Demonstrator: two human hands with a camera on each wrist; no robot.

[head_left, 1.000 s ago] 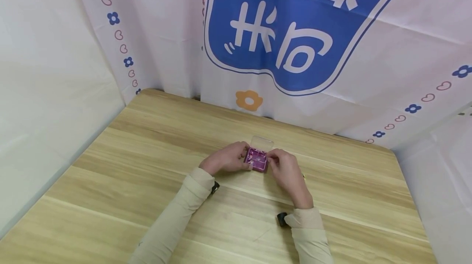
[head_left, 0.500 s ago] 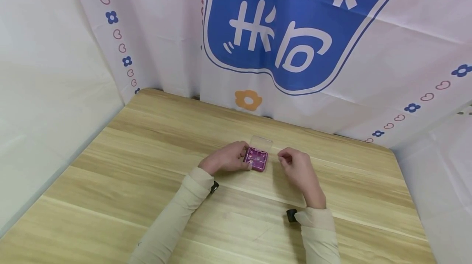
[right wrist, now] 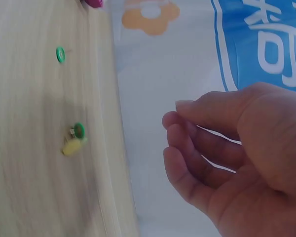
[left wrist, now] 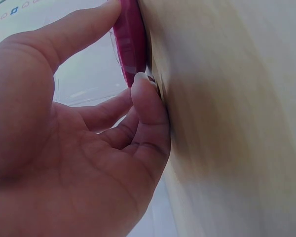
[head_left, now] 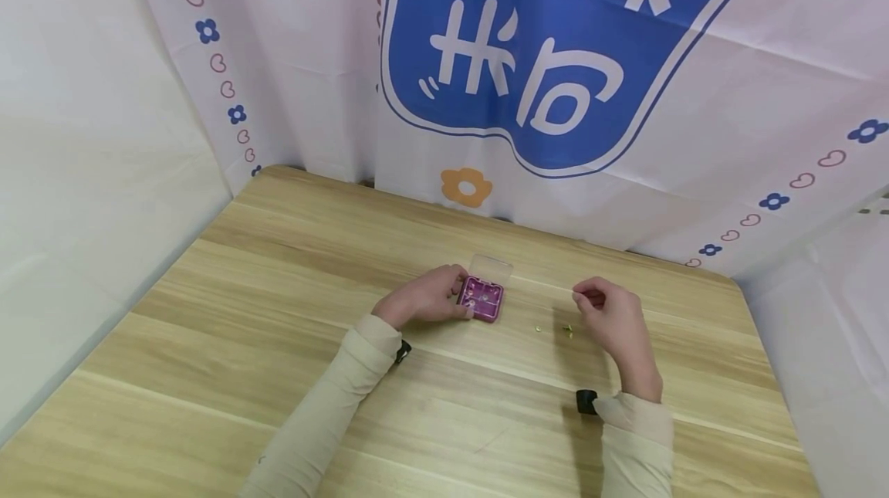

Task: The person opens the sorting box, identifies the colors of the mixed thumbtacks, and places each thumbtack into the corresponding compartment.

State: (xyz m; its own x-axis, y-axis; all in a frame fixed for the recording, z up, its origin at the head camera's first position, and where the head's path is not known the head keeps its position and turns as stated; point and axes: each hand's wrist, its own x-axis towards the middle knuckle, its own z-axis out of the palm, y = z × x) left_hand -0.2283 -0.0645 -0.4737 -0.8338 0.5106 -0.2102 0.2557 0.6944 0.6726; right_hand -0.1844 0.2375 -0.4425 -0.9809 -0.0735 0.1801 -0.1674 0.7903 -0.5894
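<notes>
In the head view, my left hand grips the left side of a small purple compartment box, thumb at the near corner and fingers at the far one. The box's clear lid is raised, and small bits lie in its compartments. My right hand hovers right of the box, fingers loosely curled, with nothing visible between thumb and fingertips. Below it on the table, the right wrist view shows a green thumbtack lying apart, and a second green thumbtack close by a yellow thumbtack.
The wooden table ends at the back against a white printed curtain with a large blue sign shape. White walls of cloth stand at left and right. A black wrist strap shows at the right sleeve.
My right hand has left the box and moved right, above the table. The thumbtacks it mostly covered now show. My left hand and the box have stayed put.
</notes>
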